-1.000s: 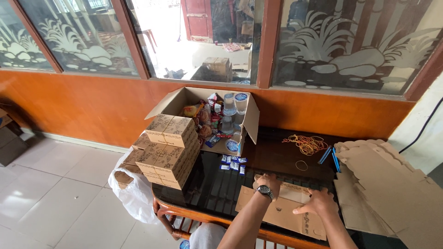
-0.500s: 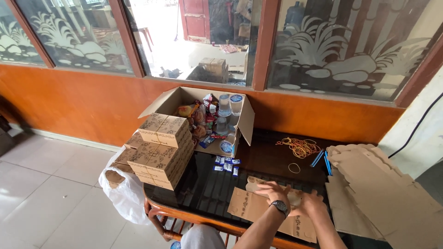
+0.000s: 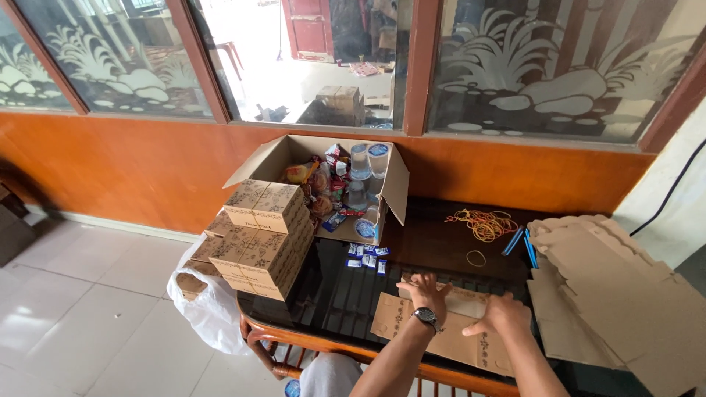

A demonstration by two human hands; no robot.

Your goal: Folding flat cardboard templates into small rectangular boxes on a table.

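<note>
A flat brown cardboard box blank (image 3: pixel 412 323) with printed patterns lies at the front edge of a dark glass table (image 3: pixel 434 242). My left hand (image 3: pixel 425 290), with a wristwatch, presses on the blank's far flap. My right hand (image 3: pixel 506 313) rests on the blank just to its right, fingers bent over a fold. Both hands lie on the cardboard close together.
A stack of folded patterned boxes (image 3: pixel 261 228) stands at the table's left. An open carton (image 3: pixel 334 184) holds water cups and snacks. Small blue sachets (image 3: pixel 365 256), rubber bands (image 3: pixel 485 223), blue pens (image 3: pixel 521 242) and a pile of flat blanks (image 3: pixel 610 294) lie around. A white plastic bag (image 3: pixel 206 305) hangs left.
My hands have come closer together on the flat blank and the left hand has moved right onto its far flap. The view has shifted slightly.
</note>
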